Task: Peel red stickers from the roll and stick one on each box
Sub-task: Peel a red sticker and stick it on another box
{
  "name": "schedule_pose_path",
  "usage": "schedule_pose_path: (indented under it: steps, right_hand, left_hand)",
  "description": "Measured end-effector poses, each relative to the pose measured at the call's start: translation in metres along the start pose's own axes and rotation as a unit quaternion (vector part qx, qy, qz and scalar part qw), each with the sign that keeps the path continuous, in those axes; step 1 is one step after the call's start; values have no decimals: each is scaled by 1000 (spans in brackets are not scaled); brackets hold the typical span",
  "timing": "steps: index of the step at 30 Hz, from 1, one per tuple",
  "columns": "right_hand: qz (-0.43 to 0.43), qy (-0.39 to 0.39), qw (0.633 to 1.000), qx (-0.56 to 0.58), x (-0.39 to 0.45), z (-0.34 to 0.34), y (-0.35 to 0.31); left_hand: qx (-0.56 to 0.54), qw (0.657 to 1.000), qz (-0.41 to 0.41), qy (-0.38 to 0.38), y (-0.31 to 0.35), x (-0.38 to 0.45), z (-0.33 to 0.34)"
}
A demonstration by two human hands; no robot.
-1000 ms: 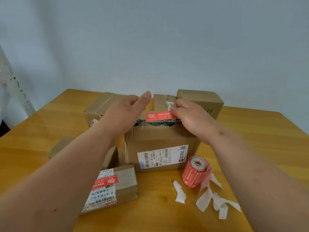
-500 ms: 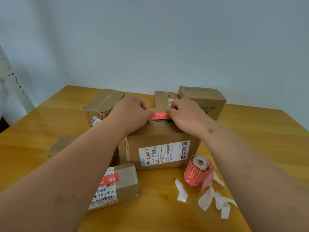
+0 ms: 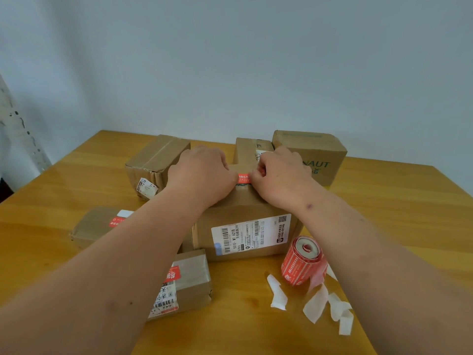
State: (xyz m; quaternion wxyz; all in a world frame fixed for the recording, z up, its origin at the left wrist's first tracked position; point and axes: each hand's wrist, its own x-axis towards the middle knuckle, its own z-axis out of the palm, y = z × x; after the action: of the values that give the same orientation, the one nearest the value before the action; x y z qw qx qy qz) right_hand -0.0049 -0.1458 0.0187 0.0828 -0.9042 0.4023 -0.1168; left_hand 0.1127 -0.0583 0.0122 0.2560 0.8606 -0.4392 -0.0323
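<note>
A large brown box [image 3: 245,219] with a white shipping label stands mid-table. On its top front edge lies a red sticker [image 3: 243,177], only its middle showing. My left hand [image 3: 202,172] and my right hand [image 3: 281,175] rest on the box top with fingers curled, each covering one end of the sticker. The red sticker roll [image 3: 303,262] stands on the table to the right of the box, under my right forearm. A flat parcel [image 3: 192,280] in front and another flat parcel [image 3: 94,226] at the left each carry a red sticker.
Three more brown boxes stand behind: one at back left [image 3: 156,155], a narrow one [image 3: 247,149] in the middle, one printed "NAUT" [image 3: 309,149] at back right. White backing scraps [image 3: 332,308] lie near the roll on the wooden table [image 3: 396,226]. A wall rises behind.
The sticker came down from just above the box onto its top edge. Both hands closed in over its ends, so less of it shows. The view shifted slightly.
</note>
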Motion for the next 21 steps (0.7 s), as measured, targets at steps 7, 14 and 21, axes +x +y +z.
schedule_pose_path:
  steps: [7,14,21]
  right_hand:
    - [10,27,1000,-10,-2,3,0]
    - [35,79,991,104,-6,3,7]
    - [64,49,988,128,-4,-3,13]
  left_hand:
    - [26,1000,4,17,-4,1,3]
    - [-46,999,-14,14,-9,-2,4]
    - [-77,997,-30,-3,-5,-6,-2]
